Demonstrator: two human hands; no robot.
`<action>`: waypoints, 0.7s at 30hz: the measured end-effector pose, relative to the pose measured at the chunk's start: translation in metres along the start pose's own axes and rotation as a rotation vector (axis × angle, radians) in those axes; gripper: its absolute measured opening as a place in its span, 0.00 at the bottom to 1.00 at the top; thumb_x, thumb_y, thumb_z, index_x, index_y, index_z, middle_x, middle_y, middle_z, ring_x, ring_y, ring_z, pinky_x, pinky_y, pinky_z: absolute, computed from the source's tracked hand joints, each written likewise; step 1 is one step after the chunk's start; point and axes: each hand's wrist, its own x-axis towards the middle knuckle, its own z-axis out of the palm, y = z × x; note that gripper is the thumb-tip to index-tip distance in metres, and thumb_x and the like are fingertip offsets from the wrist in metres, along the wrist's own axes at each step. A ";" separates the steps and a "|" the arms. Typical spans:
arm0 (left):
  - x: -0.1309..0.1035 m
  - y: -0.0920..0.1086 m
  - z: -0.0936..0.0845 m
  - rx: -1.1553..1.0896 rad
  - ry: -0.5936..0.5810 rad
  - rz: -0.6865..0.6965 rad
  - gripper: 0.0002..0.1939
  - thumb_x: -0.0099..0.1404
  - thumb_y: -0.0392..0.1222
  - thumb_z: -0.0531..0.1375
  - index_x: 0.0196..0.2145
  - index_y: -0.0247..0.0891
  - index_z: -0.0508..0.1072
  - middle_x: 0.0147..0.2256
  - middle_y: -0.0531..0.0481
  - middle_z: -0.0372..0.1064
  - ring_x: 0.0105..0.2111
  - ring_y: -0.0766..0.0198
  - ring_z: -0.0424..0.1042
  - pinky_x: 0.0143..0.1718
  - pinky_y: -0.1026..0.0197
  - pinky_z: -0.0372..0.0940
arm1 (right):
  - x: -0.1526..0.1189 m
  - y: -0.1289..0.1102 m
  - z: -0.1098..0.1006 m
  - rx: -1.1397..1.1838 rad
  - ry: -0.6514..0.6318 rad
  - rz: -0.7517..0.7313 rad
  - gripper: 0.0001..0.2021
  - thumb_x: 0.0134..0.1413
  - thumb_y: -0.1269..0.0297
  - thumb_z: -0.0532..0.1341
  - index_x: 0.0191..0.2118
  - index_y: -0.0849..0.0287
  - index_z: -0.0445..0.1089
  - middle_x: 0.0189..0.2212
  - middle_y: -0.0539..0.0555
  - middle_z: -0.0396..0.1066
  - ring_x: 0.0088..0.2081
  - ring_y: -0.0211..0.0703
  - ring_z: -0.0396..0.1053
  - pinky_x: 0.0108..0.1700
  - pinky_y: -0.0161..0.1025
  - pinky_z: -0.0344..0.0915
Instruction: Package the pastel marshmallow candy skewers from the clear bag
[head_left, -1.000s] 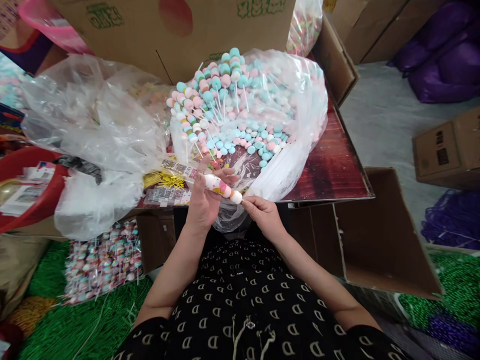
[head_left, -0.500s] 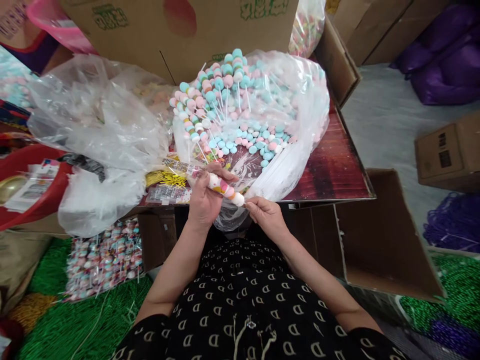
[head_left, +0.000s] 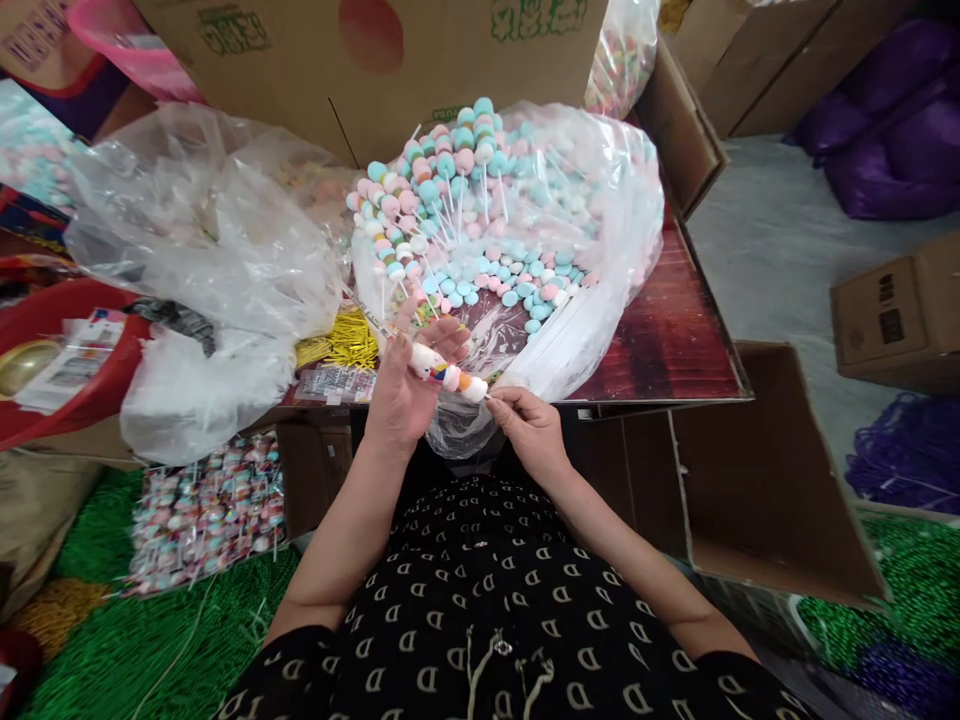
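In front of my body, a candy skewer (head_left: 454,379) with pink, white and orange pieces is partly covered by a printed clear wrapper. My left hand (head_left: 405,385) grips the wrapped upper end between thumb and fingers, the other fingers stretched out. My right hand (head_left: 527,425) pinches the stick just below the lowest white piece. Past the hands, finished candy skewers (head_left: 431,190) in blue, pink and white lie in a heap on loose round candies (head_left: 532,275). White sticks (head_left: 551,335) lie in a clear plastic bag (head_left: 630,220). Yellow twist ties (head_left: 346,340) sit left of my left hand.
A large cardboard box (head_left: 292,70) stands behind the dark red table (head_left: 675,330). Crumpled plastic bags (head_left: 202,220) and a red basin (head_left: 67,390) are at left. An open box (head_left: 772,480) stands below right; wrapped skewers (head_left: 214,510) lie below left.
The wrapper has slid further along the skewer toward my left hand's side, and that hand has turned its fingers more open. My right hand stays on the stick.
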 end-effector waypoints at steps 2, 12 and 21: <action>0.001 -0.004 0.004 -0.002 0.052 0.018 0.21 0.61 0.58 0.70 0.44 0.43 0.76 0.35 0.50 0.80 0.43 0.56 0.81 0.50 0.51 0.74 | -0.001 0.000 0.001 -0.030 -0.002 -0.013 0.14 0.56 0.49 0.68 0.35 0.55 0.77 0.25 0.49 0.72 0.27 0.38 0.64 0.32 0.37 0.65; -0.015 -0.037 0.011 0.026 0.051 -0.033 0.23 0.60 0.59 0.72 0.43 0.41 0.73 0.36 0.50 0.80 0.39 0.59 0.81 0.44 0.55 0.73 | 0.000 0.002 0.003 0.036 -0.010 0.015 0.15 0.61 0.49 0.64 0.38 0.56 0.74 0.20 0.44 0.62 0.22 0.35 0.57 0.28 0.36 0.60; -0.010 -0.036 0.013 -0.001 0.079 -0.113 0.21 0.59 0.58 0.72 0.37 0.40 0.71 0.29 0.53 0.75 0.37 0.59 0.80 0.41 0.57 0.74 | -0.004 -0.004 0.006 -0.259 -0.140 -0.265 0.12 0.67 0.57 0.58 0.47 0.55 0.76 0.31 0.53 0.77 0.29 0.42 0.71 0.36 0.40 0.70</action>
